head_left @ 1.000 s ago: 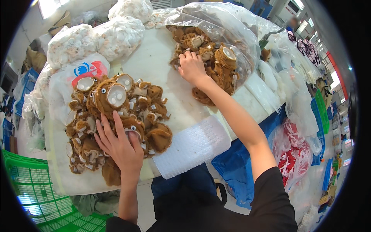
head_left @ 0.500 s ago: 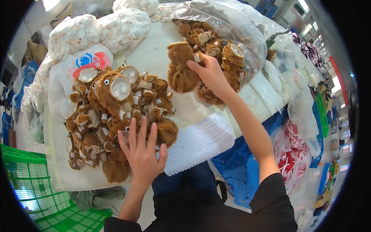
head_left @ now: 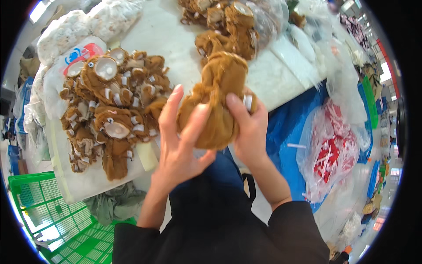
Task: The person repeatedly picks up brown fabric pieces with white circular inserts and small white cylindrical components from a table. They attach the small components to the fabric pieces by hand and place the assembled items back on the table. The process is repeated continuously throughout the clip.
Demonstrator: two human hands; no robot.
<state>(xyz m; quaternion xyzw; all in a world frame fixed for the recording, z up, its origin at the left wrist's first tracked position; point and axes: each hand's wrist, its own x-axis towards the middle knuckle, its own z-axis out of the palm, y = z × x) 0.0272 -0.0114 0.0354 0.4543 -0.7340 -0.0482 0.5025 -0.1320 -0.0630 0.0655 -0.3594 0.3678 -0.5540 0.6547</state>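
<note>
I hold one brown plush toy skin (head_left: pixel 220 99) in front of my chest, above the near edge of the white table (head_left: pixel 167 37). My right hand (head_left: pixel 250 130) grips its right side and my left hand (head_left: pixel 180 136) closes on its left side, fingers spread upward. On the table to the left lies a pile of several brown plush skins (head_left: pixel 112 105) with white round patches. At the far side a clear plastic bag (head_left: pixel 263 17) holds more brown plush skins (head_left: pixel 220 22).
White bags of stuffing (head_left: pixel 88 22) lie at the table's far left. A green plastic crate (head_left: pixel 48 215) stands on the floor at lower left. A blue sheet (head_left: pixel 285 132) and a clear bag of red-and-white pieces (head_left: pixel 334 154) sit to the right.
My right hand pulled one brown skin out of the far bag and brought it near my chest. My left hand left the pile and took hold of the same skin.
</note>
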